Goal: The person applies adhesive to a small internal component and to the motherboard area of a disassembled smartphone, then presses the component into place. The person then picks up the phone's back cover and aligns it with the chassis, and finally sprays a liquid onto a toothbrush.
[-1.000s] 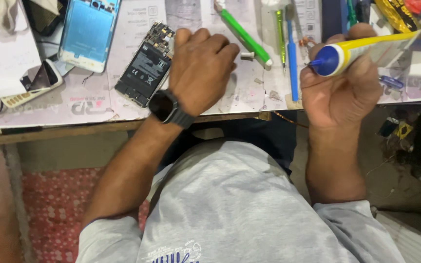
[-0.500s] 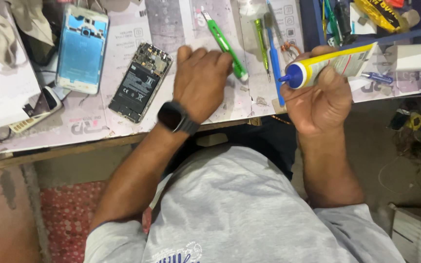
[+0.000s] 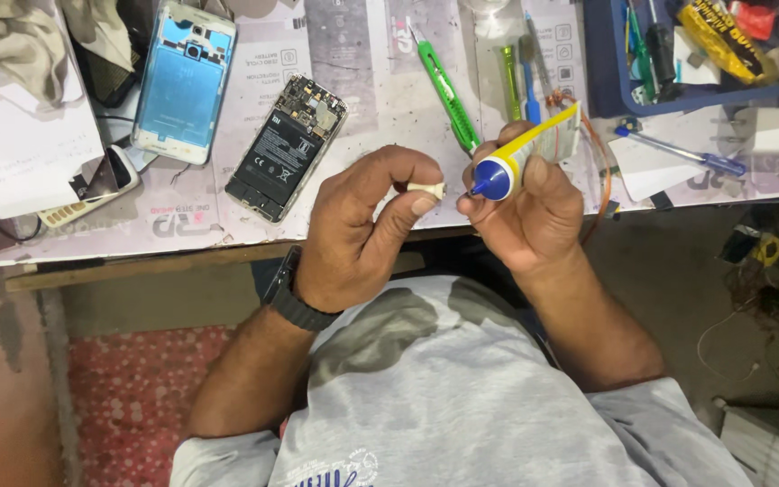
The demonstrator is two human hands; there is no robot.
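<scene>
Left hand [image 3: 362, 225] has come up off the counter [image 3: 389, 99], where it was lying flat a moment ago, and now pinches a small pale bit [image 3: 427, 189] between thumb and forefinger, mid-frame. Right hand [image 3: 525, 212] has dropped lower, wrapped shut around the yellow glue tube [image 3: 534, 149], blue nozzle almost touching that bit. Looks like gluing's about to start. Opened phone [image 3: 286, 149] sits upper left, untouched.

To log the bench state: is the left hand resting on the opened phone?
No, the left hand pinches a small white piece beside the glue tube, clear of the opened phone.
</scene>
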